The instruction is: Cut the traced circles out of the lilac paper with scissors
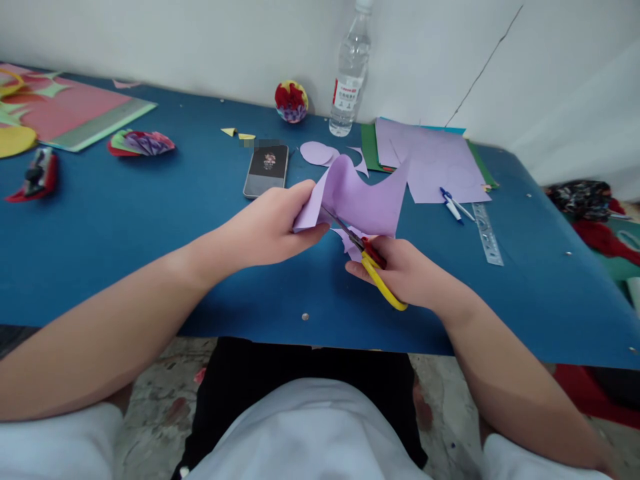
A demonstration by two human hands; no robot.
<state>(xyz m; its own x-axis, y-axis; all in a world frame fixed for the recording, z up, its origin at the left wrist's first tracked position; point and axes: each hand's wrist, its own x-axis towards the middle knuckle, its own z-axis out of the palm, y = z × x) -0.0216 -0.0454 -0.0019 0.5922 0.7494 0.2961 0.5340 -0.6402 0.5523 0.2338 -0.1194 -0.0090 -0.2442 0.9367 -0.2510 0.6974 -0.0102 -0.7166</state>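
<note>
My left hand [273, 223] pinches the left edge of a lilac paper sheet [367, 197], holding it above the blue table [150, 220]. Yellow-and-red-handled scissors [373, 263] are gripped in my right hand [405, 273], and their blades reach into the sheet from below. A small lilac offcut [350, 243] hangs just under the blades. Both hands are closed.
A phone [267, 170], lilac paper circles [318, 153], a water bottle [350, 73] and a paper ball [291, 101] lie behind. Lilac and green sheets [430, 160], a pen [451, 204] and a ruler [487, 233] are right. Coloured paper [75, 110], a folded paper fan [143, 143] are left.
</note>
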